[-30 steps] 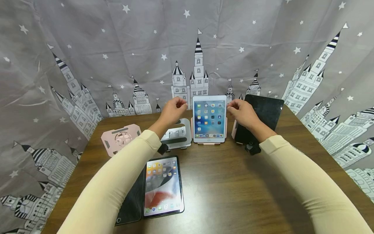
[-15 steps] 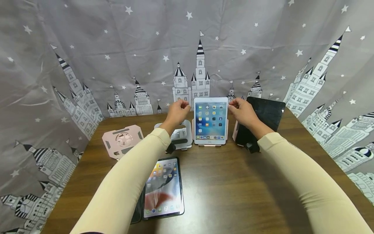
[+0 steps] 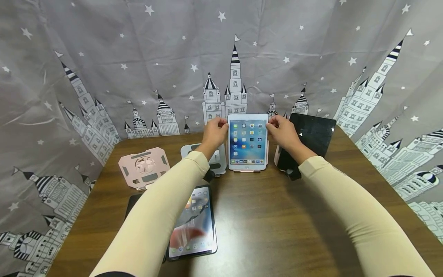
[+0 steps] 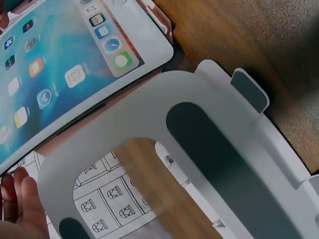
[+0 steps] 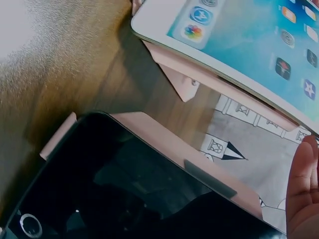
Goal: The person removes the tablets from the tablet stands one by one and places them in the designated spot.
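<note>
A white tablet (image 3: 247,140) with its screen lit stands upright on a pink stand (image 5: 219,82). My left hand (image 3: 215,134) pinches the tablet's left edge near the top. At the opposite edge, my right hand (image 3: 283,132) grips with thumb and fingertips. In the left wrist view, the left fingers (image 4: 31,199) reach the tablet's rim, partly cut off by the frame. A silver-grey stand (image 4: 124,109) with dark pads is below my left wrist. Below my right wrist leans a black tablet (image 5: 124,184), its screen dark, on another pink stand (image 5: 164,144).
A bare pink stand (image 3: 143,165) is at the back left of the wooden table (image 3: 277,231). A lit tablet (image 3: 194,234) lies flat in front, beside a dark tablet (image 3: 132,201) mostly hidden by my left sleeve. A grey castle-print curtain (image 3: 187,50) hangs behind.
My left hand has moved right, closing the gap to the white tablet's left edge. The right hand has shifted slightly inward onto the right edge. The tablet keeps its place on the stand.
</note>
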`<state>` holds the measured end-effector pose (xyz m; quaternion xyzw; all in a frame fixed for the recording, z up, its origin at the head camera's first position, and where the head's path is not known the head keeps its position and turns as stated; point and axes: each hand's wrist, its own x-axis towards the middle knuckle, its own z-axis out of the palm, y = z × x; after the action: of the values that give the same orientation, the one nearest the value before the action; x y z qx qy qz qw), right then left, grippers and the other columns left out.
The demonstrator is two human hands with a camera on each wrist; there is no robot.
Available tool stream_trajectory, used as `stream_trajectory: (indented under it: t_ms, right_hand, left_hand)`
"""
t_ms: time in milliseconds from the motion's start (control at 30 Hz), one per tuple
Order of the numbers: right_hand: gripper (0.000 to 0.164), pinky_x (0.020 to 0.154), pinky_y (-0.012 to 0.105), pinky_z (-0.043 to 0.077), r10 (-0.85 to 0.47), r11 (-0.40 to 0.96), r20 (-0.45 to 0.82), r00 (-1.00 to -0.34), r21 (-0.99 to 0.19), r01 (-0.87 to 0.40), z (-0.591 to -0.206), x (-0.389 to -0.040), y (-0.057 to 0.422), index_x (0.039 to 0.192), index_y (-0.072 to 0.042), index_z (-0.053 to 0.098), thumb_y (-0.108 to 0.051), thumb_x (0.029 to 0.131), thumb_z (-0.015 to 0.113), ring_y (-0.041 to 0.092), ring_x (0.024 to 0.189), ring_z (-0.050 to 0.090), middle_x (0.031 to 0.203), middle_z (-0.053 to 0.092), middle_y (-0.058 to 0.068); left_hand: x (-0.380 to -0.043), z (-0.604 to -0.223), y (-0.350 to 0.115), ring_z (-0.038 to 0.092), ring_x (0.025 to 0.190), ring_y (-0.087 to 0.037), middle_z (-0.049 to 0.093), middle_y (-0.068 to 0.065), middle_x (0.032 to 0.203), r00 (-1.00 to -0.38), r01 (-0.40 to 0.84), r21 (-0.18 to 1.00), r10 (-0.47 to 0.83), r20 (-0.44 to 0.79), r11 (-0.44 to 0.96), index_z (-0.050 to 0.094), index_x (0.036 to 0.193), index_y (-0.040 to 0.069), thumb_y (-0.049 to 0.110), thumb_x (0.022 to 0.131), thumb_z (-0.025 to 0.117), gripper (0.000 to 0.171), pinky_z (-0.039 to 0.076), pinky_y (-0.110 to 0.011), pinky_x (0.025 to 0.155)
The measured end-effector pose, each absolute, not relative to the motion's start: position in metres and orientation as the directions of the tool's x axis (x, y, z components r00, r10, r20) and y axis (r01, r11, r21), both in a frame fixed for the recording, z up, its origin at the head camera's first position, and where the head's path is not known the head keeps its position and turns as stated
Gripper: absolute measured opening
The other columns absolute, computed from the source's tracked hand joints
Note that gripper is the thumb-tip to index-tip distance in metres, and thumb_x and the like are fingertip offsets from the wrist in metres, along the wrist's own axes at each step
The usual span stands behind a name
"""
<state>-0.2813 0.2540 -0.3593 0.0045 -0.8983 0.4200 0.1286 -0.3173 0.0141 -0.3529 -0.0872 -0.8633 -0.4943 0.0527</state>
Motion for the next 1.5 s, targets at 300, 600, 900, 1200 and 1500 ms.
stream_trajectory:
  t_ms: [300,600,900,1200,1500]
  right_hand:
    - [0.017,0.061,0.028,0.049,0.122,0.615,0.25,-0.961,-0.779,-0.124,-0.366,-0.283,0.251,0.108,-0.003,0.058,-0.018,0.102,0.053,0.023,0.081,0.06,0.093,0.062,0.014]
    - [0.016,0.06,0.026,0.048,0.132,0.586,0.263,-0.956,-0.799,-0.139,-0.367,-0.282,0.248,0.107,-0.002,0.059,-0.017,0.102,0.054,0.021,0.075,0.059,0.088,0.06,0.012]
    - [0.022,0.065,0.026,0.054,0.148,0.551,0.254,-0.956,-0.824,-0.133,-0.359,-0.276,0.249,0.115,0.002,0.057,-0.016,0.103,0.053,0.029,0.083,0.063,0.098,0.061,0.017]
    - [0.019,0.062,0.019,0.052,0.151,0.539,0.255,-0.955,-0.831,-0.137,-0.354,-0.268,0.25,0.11,0.002,0.055,-0.016,0.103,0.053,0.035,0.085,0.062,0.096,0.059,0.017]
    - [0.02,0.066,0.024,0.054,0.164,0.529,0.26,-0.952,-0.837,-0.137,-0.351,-0.258,0.249,0.109,0.002,0.057,-0.017,0.104,0.053,0.032,0.084,0.062,0.096,0.059,0.017]
  left_hand:
    - [-0.315,-0.353,0.017,0.056,0.088,-0.02,0.061,-0.009,0.098,-0.984,0.179,0.872,0.071,0.165,0.456,0.065,0.108,0.003,0.015,0.1,0.058,0.016,0.05,-0.031,0.074]
    - [-0.314,-0.352,0.016,0.056,0.089,-0.021,0.061,-0.009,0.098,-0.985,0.172,0.873,0.053,0.167,0.456,0.066,0.107,0.004,0.015,0.1,0.058,0.016,0.05,-0.032,0.076]
    - [-0.31,-0.346,0.018,0.057,0.093,-0.02,0.063,-0.008,0.103,-0.985,0.17,0.883,0.049,0.166,0.438,0.066,0.111,0.005,0.019,0.1,0.058,0.02,0.051,-0.031,0.08]
    - [-0.305,-0.343,0.017,0.057,0.087,-0.019,0.06,-0.007,0.098,-0.984,0.18,0.905,0.067,0.167,0.386,0.066,0.108,0.005,0.018,0.1,0.058,0.017,0.052,-0.03,0.074]
    - [-0.295,-0.342,0.018,0.059,0.083,-0.019,0.06,-0.009,0.097,-0.988,0.155,0.943,0.044,0.148,0.293,0.066,0.107,0.004,0.016,0.099,0.06,0.016,0.055,-0.028,0.072]
